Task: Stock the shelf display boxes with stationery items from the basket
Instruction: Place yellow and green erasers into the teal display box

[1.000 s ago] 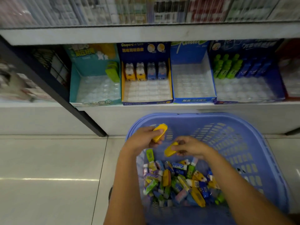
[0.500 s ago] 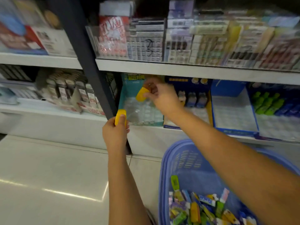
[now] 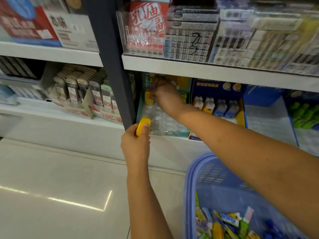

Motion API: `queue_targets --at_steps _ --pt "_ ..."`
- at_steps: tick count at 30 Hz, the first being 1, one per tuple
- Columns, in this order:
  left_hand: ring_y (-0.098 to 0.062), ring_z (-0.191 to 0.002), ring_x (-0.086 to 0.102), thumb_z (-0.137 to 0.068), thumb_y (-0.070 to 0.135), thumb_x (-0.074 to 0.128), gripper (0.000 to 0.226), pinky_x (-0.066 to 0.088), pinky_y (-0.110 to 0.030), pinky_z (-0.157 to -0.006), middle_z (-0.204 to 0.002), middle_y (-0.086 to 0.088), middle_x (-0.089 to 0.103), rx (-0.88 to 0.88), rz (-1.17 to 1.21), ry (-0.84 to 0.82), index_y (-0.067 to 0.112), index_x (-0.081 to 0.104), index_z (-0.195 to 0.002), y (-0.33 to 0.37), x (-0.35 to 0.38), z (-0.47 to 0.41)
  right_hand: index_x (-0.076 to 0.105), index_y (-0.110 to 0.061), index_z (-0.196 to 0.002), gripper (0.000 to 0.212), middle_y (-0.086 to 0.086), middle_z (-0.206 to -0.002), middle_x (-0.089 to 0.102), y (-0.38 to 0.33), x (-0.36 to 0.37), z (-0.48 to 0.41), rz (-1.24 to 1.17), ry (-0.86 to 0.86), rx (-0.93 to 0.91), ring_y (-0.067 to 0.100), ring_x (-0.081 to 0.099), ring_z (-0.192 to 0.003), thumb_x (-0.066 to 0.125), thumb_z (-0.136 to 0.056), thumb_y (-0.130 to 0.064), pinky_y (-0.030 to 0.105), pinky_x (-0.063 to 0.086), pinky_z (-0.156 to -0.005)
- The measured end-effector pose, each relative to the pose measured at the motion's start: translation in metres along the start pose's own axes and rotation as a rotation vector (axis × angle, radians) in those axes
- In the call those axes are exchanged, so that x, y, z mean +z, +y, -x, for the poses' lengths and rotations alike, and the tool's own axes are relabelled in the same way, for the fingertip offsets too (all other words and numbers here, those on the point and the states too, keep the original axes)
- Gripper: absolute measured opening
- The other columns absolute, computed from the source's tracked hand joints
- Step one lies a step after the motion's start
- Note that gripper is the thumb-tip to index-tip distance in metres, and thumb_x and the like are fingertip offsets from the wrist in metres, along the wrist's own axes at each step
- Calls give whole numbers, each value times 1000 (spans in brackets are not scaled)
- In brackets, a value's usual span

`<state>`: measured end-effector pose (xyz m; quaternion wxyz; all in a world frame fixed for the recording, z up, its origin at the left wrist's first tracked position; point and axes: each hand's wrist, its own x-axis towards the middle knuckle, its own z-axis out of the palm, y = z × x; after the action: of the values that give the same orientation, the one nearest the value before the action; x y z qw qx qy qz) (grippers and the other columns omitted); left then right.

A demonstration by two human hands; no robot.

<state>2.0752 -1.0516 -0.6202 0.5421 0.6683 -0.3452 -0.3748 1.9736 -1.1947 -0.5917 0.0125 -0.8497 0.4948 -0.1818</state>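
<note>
A dark shelf post point(image 3: 112, 66) stands just left of the teal display box point(image 3: 165, 133). The right hand point(image 3: 164, 96) reaches into it, fingers curled on a yellow stationery item point(image 3: 148, 99) at the back-left of its clear tray. The left hand point(image 3: 135, 142) grips a second yellow item point(image 3: 143, 125) before the box's front corner. Lower right, the blue basket point(image 3: 187, 187) holds mixed stationery point(image 3: 224, 225).
</note>
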Motion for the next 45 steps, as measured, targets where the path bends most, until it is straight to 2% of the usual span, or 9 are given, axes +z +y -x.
queue_targets --at_steps 4,10,15,19,23,28,33,41,45 --pt "-18 -73 64 -90 38 60 19 57 -39 -76 -81 -7 69 -10 -5 -30 20 65 -90 3 -1 -1 51 -18 -82 13 10 -92 46 -7 3 1 23 103 52 31 49 -107 50 -94 -16 30 29 -80" --pt "-23 -82 67 -91 16 60 10 55 -28 -70 -89 -14 66 -195 284 -58 10 63 -84 19 -6 6 53 -10 -130 36 14 -134 45 -17 -13 8 76 -79 132 30 39 -124 49 -95 -17 29 30 -98" --pt "-7 -75 58 -90 22 62 4 44 -23 -75 -84 5 65 -148 485 -90 22 65 -88 29 -13 12 54 -14 -123 31 8 -120 56 -37 -34 73 -502 47 322 25 58 -108 54 -93 -21 37 48 -91" --pt "-9 -77 63 -92 21 60 9 49 -19 -68 -83 2 67 -138 626 -148 15 66 -93 30 -6 13 54 -13 -119 36 6 -109 63 -54 -41 117 -1211 -123 497 18 64 -98 68 -85 -18 29 56 -80" --pt "-16 -92 70 -91 16 61 15 55 -19 -73 -94 -5 73 -84 688 -177 7 65 -102 30 5 18 63 -8 -117 33 5 -111 68 -55 -39 113 -1237 92 477 12 65 -101 66 -85 -8 23 53 -90" --pt "-15 -103 63 -94 21 56 31 46 -11 -80 -114 -4 66 198 -38 12 11 58 -123 24 11 11 65 -7 -114 27 3 -103 68 -37 -32 80 -1028 290 495 9 63 -91 63 -87 -6 22 53 -86" --pt "-25 -133 38 -96 24 51 39 30 -30 -109 -138 -9 50 396 -695 -316 8 53 -131 10 21 13 66 -10 -111 22 8 -108 69 -24 -29 35 -521 178 266 17 63 -94 60 -89 -10 22 48 -85" --pt "-23 -133 33 -94 26 53 39 33 -30 -107 -135 -4 53 388 -729 -322 10 54 -130 5 21 11 61 -5 -123 30 17 -125 57 -27 -12 27 -300 -18 140 29 53 -116 51 -95 -9 28 39 -99" --pt "-23 -131 34 -94 26 54 39 33 -31 -107 -133 -4 54 399 -721 -311 10 54 -129 3 22 11 59 -1 -98 17 18 -101 58 -28 -10 24 -430 -16 262 35 58 -104 58 -92 -17 40 43 -90"
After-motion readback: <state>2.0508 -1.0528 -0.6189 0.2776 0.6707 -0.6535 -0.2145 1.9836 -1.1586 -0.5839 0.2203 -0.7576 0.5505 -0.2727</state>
